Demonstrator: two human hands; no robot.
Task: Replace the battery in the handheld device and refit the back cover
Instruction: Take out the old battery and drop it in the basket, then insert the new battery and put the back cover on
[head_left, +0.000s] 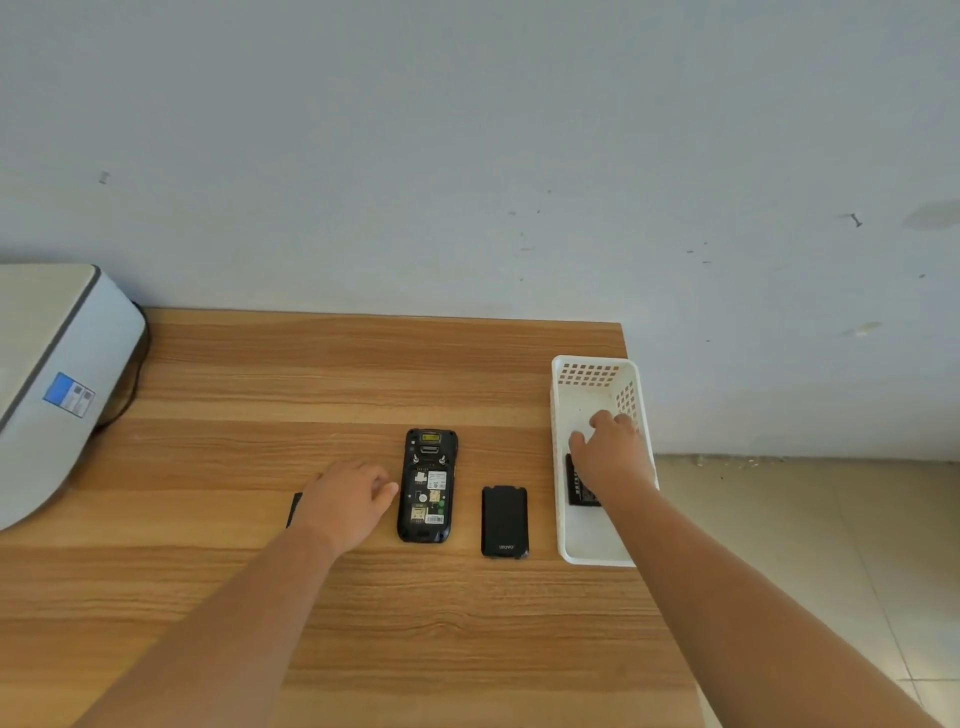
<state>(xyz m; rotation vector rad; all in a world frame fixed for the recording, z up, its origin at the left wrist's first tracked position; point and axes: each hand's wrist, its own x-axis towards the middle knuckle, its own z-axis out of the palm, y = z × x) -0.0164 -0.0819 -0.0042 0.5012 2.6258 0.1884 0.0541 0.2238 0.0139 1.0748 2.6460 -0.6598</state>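
- The device is laid face down at the middle of the counter, its back open and the battery bay bare, with labels and card slots exposed.
- The cover is laid flat just right of the device, apart from it.
- The right hand is reached into the white basket at the right of the frame, over a dark battery; the fingers are curled downward, but whether the battery is held cannot be told, since the grip is hidden by the back of the hand.
- The left hand is rested loosely open on the counter, its fingertips just beside the left edge of the device, nothing being held; a dark object is partly hidden beneath its wrist, possibly the old battery.
- It is judged that the battery could be snagged on the basket wall when lifted, the basket being narrow and the hand filling its width.
- The battery could be seated the wrong way round, so that the contacts are missed and the cover cannot be closed.
- The two batteries could be confused if both are left out.
- The basket, near the right counter edge, could be nudged off.
- A grey machine is stood at the left of the frame, well apart from the work.
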